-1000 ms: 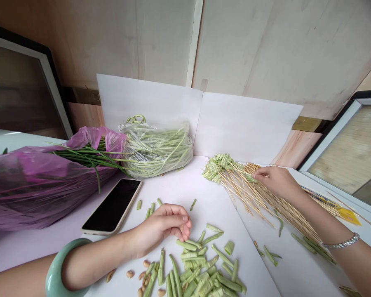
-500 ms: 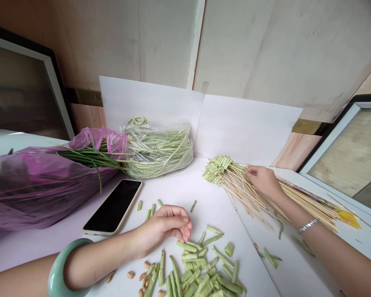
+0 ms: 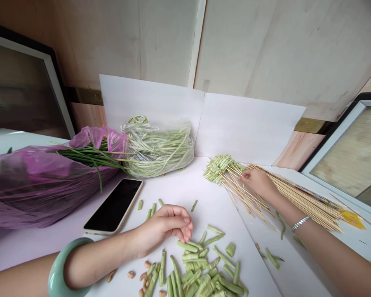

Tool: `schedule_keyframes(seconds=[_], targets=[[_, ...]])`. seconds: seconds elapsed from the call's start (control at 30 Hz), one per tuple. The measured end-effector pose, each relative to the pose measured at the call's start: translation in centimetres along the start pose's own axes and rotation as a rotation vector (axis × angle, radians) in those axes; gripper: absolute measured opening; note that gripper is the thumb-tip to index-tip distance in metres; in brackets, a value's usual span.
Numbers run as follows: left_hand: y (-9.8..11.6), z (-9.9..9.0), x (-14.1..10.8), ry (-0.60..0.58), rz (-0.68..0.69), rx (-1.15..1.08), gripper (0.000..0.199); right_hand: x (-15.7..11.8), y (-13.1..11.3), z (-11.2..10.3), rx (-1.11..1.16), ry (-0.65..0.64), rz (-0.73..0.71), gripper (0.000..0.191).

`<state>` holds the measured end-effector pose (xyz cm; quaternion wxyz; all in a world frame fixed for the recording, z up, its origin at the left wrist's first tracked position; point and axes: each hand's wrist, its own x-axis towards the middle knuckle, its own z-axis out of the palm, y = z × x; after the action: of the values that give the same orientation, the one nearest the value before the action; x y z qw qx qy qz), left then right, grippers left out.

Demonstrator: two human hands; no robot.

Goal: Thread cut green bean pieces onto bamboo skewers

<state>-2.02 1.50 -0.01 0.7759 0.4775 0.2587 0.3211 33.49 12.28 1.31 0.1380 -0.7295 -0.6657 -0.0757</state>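
My right hand (image 3: 256,181) is at the pile of skewered green bean pieces (image 3: 220,167), its thumb and fingers pinched on a bamboo skewer (image 3: 237,181) among the sticks. The beans lie toward the wall and the bare stick ends fan toward me. My left hand (image 3: 173,222) rests on its side, fingers curled in and nothing visible in them. Just under its fingertips lie loose cut bean pieces (image 3: 200,264), spread over the white paper (image 3: 170,192). A few loose bean seeds (image 3: 131,274) are near my left wrist.
A bundle of bare bamboo skewers (image 3: 303,200) lies right of the pile. A phone (image 3: 113,206) lies left of my left hand. Behind it are a purple bag (image 3: 43,189) with green stalks and a clear bag (image 3: 160,150) of long beans. White boards (image 3: 247,128) stand against the wall.
My right hand has shifted slightly left and down over the skewer pile, uncovering more of the bare skewer bundle. My left hand stays where it was.
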Motion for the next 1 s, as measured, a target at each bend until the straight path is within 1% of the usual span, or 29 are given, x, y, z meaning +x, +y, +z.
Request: schedule_keyframes(seconds=[0.17,0.3,0.43,0.6,0.77,1.0], targets=[[-0.1,-0.1,-0.1,-0.006,0.002,0.003,0.014,-0.3,-0.2,-0.2,0.015,-0.008,-0.019,0.030],[-0.1,-0.2,-0.2,-0.004,0.005,0.000,0.013,-0.3,-0.7,-1.0,0.049,0.012,-0.035,0.031],[-0.1,-0.2,-0.1,-0.004,0.003,0.001,0.014,-0.1,-1.3,-1.8,0.082,0.024,-0.014,0.027],[0.0,0.0,-0.1,0.001,-0.001,0.009,0.014,0.2,-2.2,-1.4,0.132,0.031,0.019,0.028],[0.2,0.1,-0.2,0.013,-0.003,0.002,0.014,-0.3,-3.0,-1.0,0.178,-0.058,0.054,0.028],[0.2,0.0,-0.2,0.006,-0.001,0.012,0.012,-1.1,-3.0,-2.3,0.211,-0.144,0.057,0.028]])
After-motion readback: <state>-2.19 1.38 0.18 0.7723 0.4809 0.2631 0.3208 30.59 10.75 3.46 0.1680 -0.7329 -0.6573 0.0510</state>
